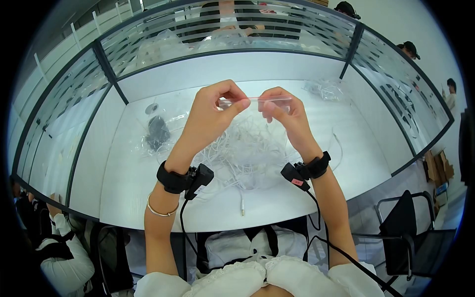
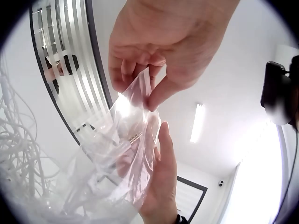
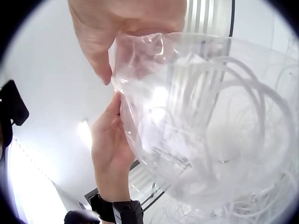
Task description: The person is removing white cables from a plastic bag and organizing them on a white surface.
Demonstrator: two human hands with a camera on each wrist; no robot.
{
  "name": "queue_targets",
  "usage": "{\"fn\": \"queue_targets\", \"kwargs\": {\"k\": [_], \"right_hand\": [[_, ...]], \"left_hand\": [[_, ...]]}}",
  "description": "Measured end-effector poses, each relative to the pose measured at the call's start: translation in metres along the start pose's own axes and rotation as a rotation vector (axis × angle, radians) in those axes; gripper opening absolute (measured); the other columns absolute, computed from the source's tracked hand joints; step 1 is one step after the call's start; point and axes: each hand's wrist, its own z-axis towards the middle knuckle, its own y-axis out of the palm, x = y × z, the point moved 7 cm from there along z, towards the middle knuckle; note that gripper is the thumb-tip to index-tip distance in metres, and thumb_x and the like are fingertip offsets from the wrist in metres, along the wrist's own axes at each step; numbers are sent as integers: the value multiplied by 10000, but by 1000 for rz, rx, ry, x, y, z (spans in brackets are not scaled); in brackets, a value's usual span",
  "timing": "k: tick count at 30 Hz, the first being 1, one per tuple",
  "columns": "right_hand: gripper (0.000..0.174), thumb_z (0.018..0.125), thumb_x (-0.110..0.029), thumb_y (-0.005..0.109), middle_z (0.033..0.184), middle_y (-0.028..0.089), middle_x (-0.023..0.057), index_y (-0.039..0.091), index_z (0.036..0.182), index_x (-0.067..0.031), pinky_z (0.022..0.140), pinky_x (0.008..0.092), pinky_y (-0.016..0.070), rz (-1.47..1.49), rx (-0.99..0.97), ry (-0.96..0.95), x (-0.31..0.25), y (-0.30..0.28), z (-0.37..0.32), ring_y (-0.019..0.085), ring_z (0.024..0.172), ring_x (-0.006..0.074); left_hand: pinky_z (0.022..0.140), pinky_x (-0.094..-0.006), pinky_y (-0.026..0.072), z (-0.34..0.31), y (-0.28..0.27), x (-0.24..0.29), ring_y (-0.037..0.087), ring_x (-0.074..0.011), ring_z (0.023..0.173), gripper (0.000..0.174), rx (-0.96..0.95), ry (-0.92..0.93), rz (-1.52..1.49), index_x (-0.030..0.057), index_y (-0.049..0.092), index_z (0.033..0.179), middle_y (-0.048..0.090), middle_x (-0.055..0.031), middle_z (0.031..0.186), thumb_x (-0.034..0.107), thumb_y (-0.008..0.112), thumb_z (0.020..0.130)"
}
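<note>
Risk: thin clear bag (image 1: 257, 100) could slip or tear if the 2 pinches pull unevenly | Pose: left hand (image 1: 213, 111) and right hand (image 1: 287, 116) raised, wrists bent, each grip pinched on the bag's top edge | Place: bag in the air over the cables (image 1: 247, 153), midway between the surface's (image 1: 356, 163) side edges

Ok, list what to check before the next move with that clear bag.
1. Grip of the left hand on the clear bag: ok, its top edge is pinched.
2. Grip of the right hand on the same edge: ok, pinched.
3. White cables piled on the desk beneath the bag: ok.
4. Bag mouth open: cannot tell.
5. Bag empty: cannot tell.
</note>
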Motion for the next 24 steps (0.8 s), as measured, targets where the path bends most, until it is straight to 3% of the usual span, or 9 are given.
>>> {"fn": "queue_targets", "kwargs": {"k": [5, 11, 17, 24], "right_hand": [[143, 862, -176, 695, 819, 641, 0, 670, 909, -44, 646, 232, 435, -119, 26, -21, 1, -6, 1, 565, 750, 75], [164, 859, -182, 702, 786, 639, 13, 668, 883, -24, 642, 227, 435, -119, 163, -92, 0, -18, 0, 560, 729, 74], [214, 892, -231, 655, 763, 626, 20, 665, 910, -18, 608, 223, 410, -34, 58, -31, 2, -13, 2, 526, 670, 74], [177, 904, -214, 634, 740, 605, 16, 625, 926, -38, 595, 224, 393, -45, 149, -53, 3, -25, 4, 497, 635, 65]], "left_hand": [[651, -242, 449, 1, 3, -2, 597, -107, 766, 120, -62, -3, -34, 14, 642, 816, 645, -31, 764, 124, 686, 828], [600, -224, 461, 3, -3, -11, 603, -104, 734, 140, -9, -65, -91, 1, 644, 811, 656, -48, 776, 132, 690, 829], [613, -204, 430, 3, -7, -10, 553, -68, 679, 106, 17, -64, -60, -1, 631, 819, 615, -12, 751, 82, 695, 833], [615, -215, 466, 6, -19, -29, 594, -84, 660, 197, 53, -154, -79, 9, 661, 808, 647, -29, 725, 180, 757, 799]]}}
